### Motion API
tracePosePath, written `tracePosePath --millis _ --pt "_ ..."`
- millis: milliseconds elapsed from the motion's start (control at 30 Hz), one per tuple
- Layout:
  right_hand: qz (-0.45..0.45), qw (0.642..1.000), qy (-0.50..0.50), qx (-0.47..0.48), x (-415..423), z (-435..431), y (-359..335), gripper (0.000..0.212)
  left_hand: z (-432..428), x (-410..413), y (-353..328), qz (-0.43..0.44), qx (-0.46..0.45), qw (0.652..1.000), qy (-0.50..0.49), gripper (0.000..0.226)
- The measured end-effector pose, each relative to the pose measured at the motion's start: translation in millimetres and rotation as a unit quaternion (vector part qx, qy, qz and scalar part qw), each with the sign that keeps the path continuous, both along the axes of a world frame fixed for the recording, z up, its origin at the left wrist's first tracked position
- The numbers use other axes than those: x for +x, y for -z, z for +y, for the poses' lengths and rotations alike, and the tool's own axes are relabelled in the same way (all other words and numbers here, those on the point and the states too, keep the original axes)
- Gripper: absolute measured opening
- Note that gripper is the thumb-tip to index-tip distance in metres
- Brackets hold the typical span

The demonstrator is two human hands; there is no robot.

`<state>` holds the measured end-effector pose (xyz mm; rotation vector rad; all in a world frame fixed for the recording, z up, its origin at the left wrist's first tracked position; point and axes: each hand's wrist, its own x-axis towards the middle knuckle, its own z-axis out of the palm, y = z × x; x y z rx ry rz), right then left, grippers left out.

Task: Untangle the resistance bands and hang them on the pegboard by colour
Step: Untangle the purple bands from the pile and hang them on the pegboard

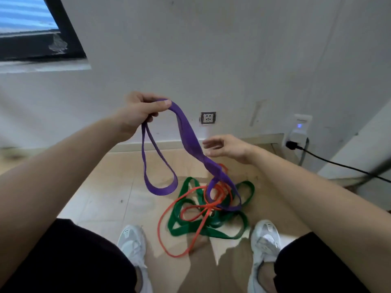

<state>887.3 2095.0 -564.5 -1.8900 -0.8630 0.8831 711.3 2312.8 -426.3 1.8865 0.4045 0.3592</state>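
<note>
The left hand (139,112) is gripping the purple band (191,140) at chest height, its grip closed around the band with the thumb pressing the strap against the fingers. One loop of the purple band is hanging free below that hand, clear of the floor; the other, wider run is draping down to the right and feeding into the tangle on the tiled floor (110,199). The right hand (227,146) is hovering just beside the wider run, its grip wide with the fingers spread, holding nothing. In the tangle, the purple band's lower end is lying interlaced with the red band (169,210) and the green band (182,229). The tangle is resting between two white shoes (132,242). A wall socket (208,117) is sitting behind the hands.
</note>
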Motion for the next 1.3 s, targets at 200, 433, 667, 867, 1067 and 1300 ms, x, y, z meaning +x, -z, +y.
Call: tracePosePath --millis 200,433,667,867,1067,1300 --pt "0.004 0.990 0.128 -0.051 14 -50 96 0.021 19 -8 22 0.118 0.061 0.991 0.008 0.015" --pt "-0.085 0.970 0.176 -0.147 30 -82 208 0.015 35 -14 48 0.231 0.134 0.964 -0.011 0.011" --pt "-0.045 0.979 0.144 -0.136 19 -53 242 0.051 40 -10 74 0.308 0.191 0.932 -0.010 0.013" --pt "0.089 0.955 0.253 -0.129 18 -34 275 0.037 42 -6 93 0.319 0.168 0.933 0.009 0.014" --pt "-0.017 0.981 0.192 -0.028 -24 -24 264 0.041 37 1 107 0.298 0.142 0.944 0.004 0.016" --pt "-0.113 0.985 0.111 -0.067 -21 -28 259 0.031 29 -1 121 0.283 0.158 0.944 0.056 0.018"
